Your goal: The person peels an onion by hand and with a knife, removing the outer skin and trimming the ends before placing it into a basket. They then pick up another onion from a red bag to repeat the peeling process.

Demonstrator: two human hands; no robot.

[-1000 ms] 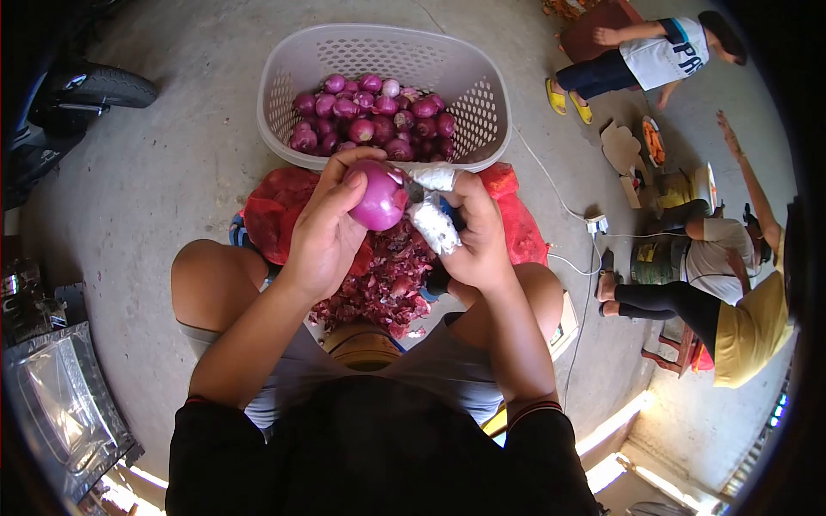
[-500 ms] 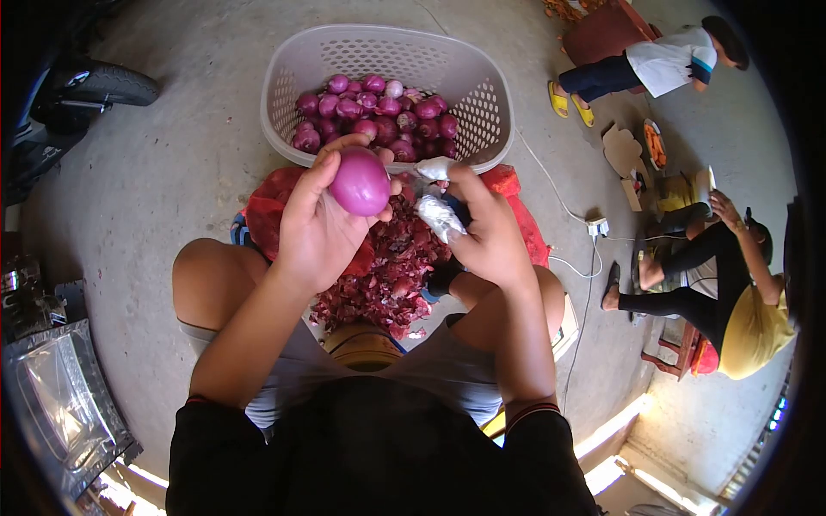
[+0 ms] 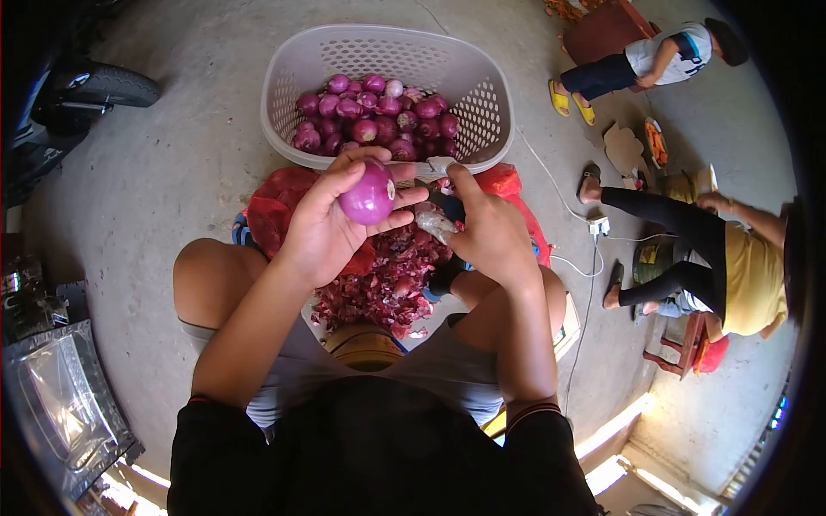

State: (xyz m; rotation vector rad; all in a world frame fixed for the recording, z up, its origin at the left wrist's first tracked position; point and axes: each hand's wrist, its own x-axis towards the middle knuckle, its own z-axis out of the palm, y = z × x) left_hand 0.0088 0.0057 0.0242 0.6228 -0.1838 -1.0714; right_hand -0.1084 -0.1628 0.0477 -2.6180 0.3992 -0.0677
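My left hand [image 3: 331,219] holds a smooth purple-red onion [image 3: 367,193], its pale cut end turned to the right. Across from it, my right hand [image 3: 493,228] has white wrapping on the thumb and index finger. Between those fingers is a dark blade-like piece, which looks like a small knife [image 3: 446,203]; most of it is hidden by the hand. Under both hands lies a heap of dark red onion skins [image 3: 379,288]. Beyond them stands a grey perforated plastic basket [image 3: 387,36] with many peeled onions [image 3: 387,107] in it.
Red mesh sacks [image 3: 274,211] lie on both sides of the skins. A white cable with a socket block [image 3: 598,225] runs over the floor at right. Two people [image 3: 675,56] are at the right, one beside a wooden stool [image 3: 684,348]. A motorbike wheel [image 3: 116,86] stands upper left.
The onion has turned, so its cut end now shows at the right, and the left-hand fingers have stretched toward my right hand. At the right, the seated person has shifted and the other person's arm has lowered.
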